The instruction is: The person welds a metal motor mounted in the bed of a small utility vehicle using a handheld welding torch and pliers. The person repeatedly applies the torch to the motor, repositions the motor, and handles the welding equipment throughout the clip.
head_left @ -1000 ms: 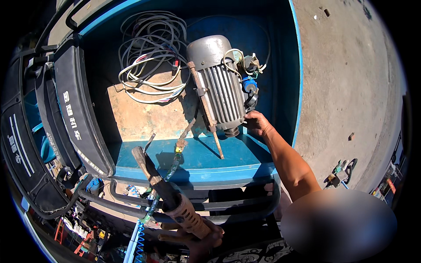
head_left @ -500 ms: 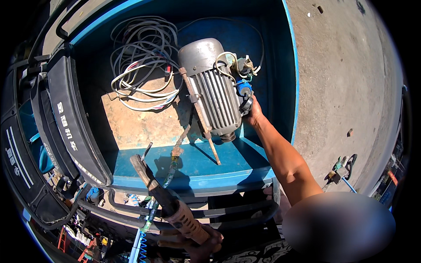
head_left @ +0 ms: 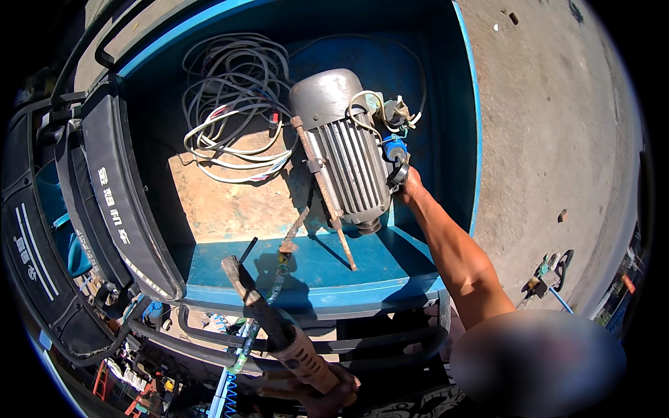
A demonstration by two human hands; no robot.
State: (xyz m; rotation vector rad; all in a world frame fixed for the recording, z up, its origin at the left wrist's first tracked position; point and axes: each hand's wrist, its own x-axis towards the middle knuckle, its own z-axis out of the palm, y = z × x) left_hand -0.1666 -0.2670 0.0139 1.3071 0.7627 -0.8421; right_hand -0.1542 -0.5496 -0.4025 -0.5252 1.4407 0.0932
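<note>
In my left hand (head_left: 333,393), low in the view, is a welding electrode holder (head_left: 306,359) with a worn, slotted tan handle, black shaft and charred tip; my fingers are wrapped round the handle. My right hand (head_left: 412,184) reaches into a blue cargo bed (head_left: 327,282), against the side of a grey electric motor (head_left: 345,164) with cooling fins. It is beside a black round fitting (head_left: 399,174) and a blue connector (head_left: 395,148); its fingers are mostly hidden. A rusty rod (head_left: 322,184) lies along the motor's left side.
Loops of pale cable (head_left: 233,115) lie in the bed left of the motor. A taped hose (head_left: 277,275) crosses the near wall. Black padded seat backs (head_left: 115,195) stand at left, black rails (head_left: 390,343) run in front, and concrete ground (head_left: 540,153) is at right.
The whole view has shifted slightly, so the bed and motor sit a little lower and further right. Both hands keep nearly the same places, the left still gripping the electrode holder.
</note>
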